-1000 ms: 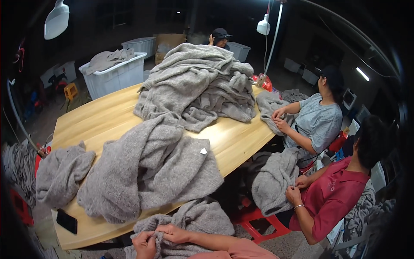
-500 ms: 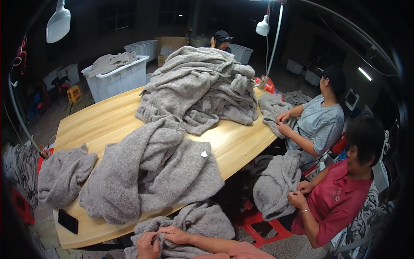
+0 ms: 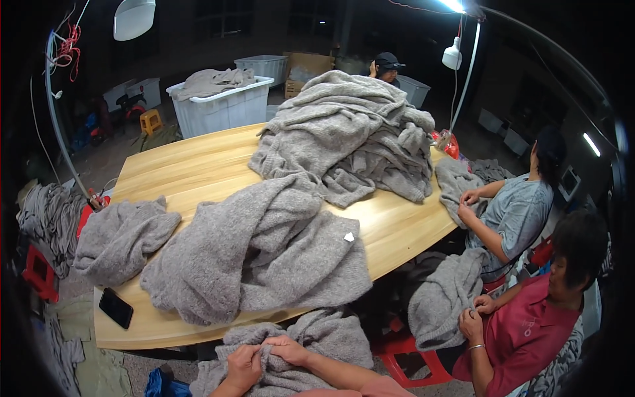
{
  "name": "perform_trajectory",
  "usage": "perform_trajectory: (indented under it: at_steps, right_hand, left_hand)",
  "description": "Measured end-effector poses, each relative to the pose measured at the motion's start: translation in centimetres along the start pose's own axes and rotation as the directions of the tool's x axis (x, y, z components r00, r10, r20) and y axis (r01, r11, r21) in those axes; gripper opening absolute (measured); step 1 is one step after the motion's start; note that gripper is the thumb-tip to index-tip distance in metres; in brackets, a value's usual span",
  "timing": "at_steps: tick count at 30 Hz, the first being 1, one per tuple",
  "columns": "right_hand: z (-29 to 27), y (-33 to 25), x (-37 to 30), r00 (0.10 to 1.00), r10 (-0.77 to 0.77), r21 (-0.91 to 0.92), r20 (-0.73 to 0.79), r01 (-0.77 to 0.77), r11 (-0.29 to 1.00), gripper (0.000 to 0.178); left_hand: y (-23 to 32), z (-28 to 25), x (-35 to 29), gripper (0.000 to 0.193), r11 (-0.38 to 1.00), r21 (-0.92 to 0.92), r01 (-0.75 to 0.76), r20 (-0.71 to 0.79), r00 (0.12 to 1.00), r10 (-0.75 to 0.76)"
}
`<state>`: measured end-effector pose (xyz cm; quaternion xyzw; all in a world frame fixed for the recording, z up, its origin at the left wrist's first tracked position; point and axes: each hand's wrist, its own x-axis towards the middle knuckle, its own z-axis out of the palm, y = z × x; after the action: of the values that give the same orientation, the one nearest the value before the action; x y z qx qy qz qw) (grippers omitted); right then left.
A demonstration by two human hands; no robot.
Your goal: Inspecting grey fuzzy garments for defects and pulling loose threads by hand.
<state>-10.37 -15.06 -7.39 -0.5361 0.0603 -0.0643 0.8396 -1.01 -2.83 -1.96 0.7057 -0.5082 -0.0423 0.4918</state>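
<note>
A grey knitted garment (image 3: 334,344) is bunched in front of me, just below the table's near edge. Both hands are closed on its edge, close together: my left hand (image 3: 243,366) pinches the fabric, and my right hand (image 3: 288,350) grips it right beside. Whether anything small sits between the fingertips I cannot tell. On the table just beyond lies a spread grey knit (image 3: 218,258) with a small white scrap (image 3: 348,237) on it.
A large heap of grey knits (image 3: 344,132) covers the wooden table's (image 3: 165,165) far side. A phone (image 3: 116,308) and another knit (image 3: 122,238) lie at the left. Two co-workers handle knits at right, near a red stool (image 3: 423,370). A white bin (image 3: 221,112) stands behind.
My view has turned left, so the scene sits farther right in the picture. A blue item has come into sight at lower left. Both hands still grip the garment.
</note>
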Motion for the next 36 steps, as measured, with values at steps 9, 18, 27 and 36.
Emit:
perform_trajectory:
  at_steps: [9,18,27,36]
  right_hand:
    - [1.0,1.9,0.3,0.952,-0.219,-0.669,-0.212,0.022,0.743,0.007]
    - [2.8,1.7,-0.5,0.866,-0.479,-0.848,-0.147,0.139,0.512,0.005]
    - [3.4,1.5,-0.7,0.833,-0.54,-0.895,-0.121,0.143,0.422,0.006]
    - [1.9,0.0,-0.9,0.905,-0.392,-0.707,-0.166,0.168,0.687,0.009]
  left_hand:
    - [-2.3,1.1,-1.1,0.01,0.998,0.057,-0.014,-0.062,0.998,0.017]
    - [-3.5,2.0,-2.2,0.012,0.996,0.089,-0.021,-0.139,0.99,0.033]
    - [-3.3,2.4,-2.4,0.01,0.995,0.094,-0.016,-0.192,0.981,0.034]
    - [-2.3,0.5,-1.0,0.006,0.852,-0.279,0.443,0.076,0.895,-0.44]
